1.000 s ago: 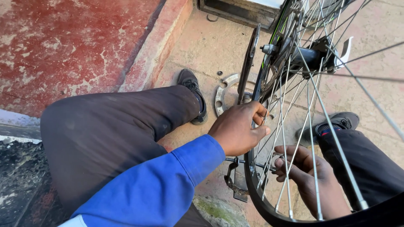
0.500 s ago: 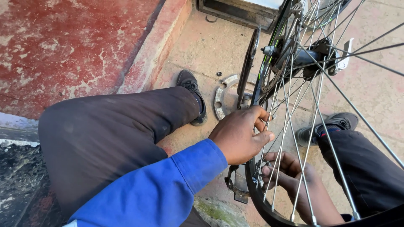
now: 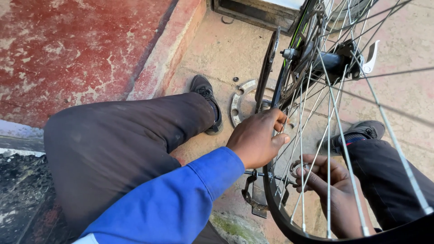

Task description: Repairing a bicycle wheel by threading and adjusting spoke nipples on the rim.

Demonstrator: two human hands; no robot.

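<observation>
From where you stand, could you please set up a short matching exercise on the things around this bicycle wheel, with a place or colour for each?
Things:
1. left hand
2. right hand
3. metal ring
4. sleeve

Places or colours:
A. blue
B. flat on the floor by the left shoe
C. behind the spokes, on the far side of the wheel
D. on the near side of the wheel, fingers at the spokes

Pairs: 1-D, 2-C, 3-B, 4-A
</observation>
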